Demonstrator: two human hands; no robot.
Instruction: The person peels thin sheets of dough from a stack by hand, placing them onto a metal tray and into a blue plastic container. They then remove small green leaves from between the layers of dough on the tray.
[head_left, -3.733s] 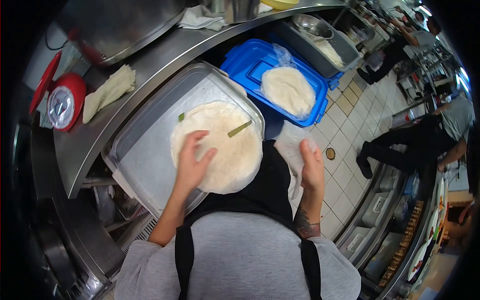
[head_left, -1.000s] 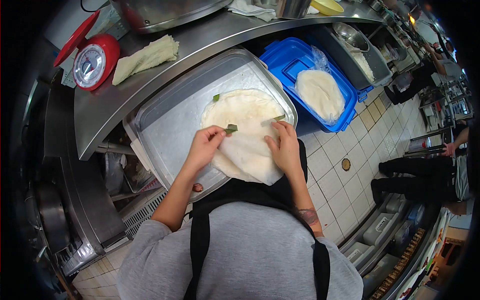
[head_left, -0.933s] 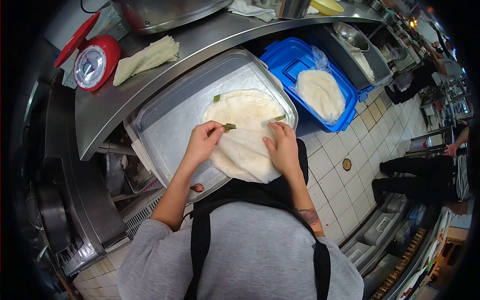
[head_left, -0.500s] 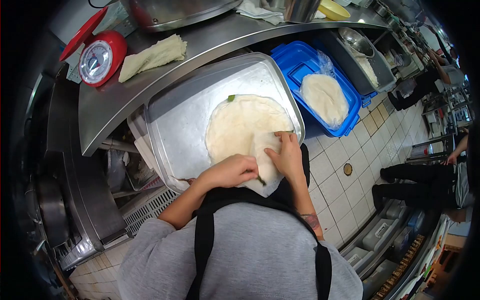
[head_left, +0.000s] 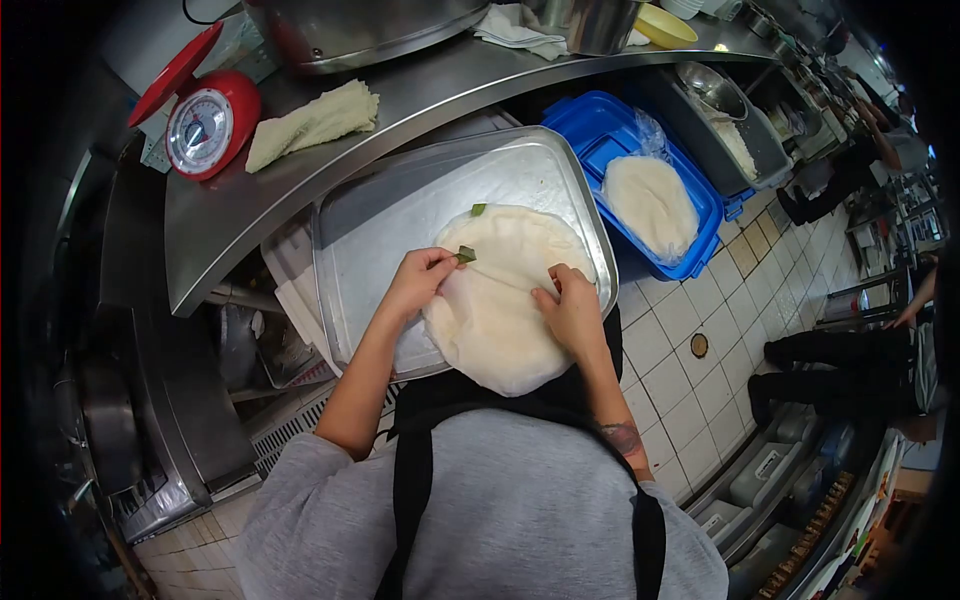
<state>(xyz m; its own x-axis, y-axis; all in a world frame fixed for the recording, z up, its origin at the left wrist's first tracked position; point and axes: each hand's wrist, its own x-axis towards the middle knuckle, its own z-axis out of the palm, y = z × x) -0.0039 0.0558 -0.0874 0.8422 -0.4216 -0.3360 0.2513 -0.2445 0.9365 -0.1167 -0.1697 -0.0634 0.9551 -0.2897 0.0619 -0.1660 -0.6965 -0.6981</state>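
Back from the near edge, left hand (head_left: 420, 283) pinches what looks like a green leaf strip (head_left: 466, 255); right hand (head_left: 573, 312) rests flat, empty, on the limp, tearable wrapper (head_left: 497, 335) overhanging the tray (head_left: 390, 210), best lifted by its edge

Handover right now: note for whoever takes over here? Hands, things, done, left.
Left hand: grip shut on a green strip at the top sheet's edge.
Right hand: open, fingertips pressing the top sheet.
Things: pile on the tray, near edge overhanging the rim.
Done: second strip sits at the pile's far edge.
Left: held strip not yet laid down; bagged pile in the blue bin looks untouched.
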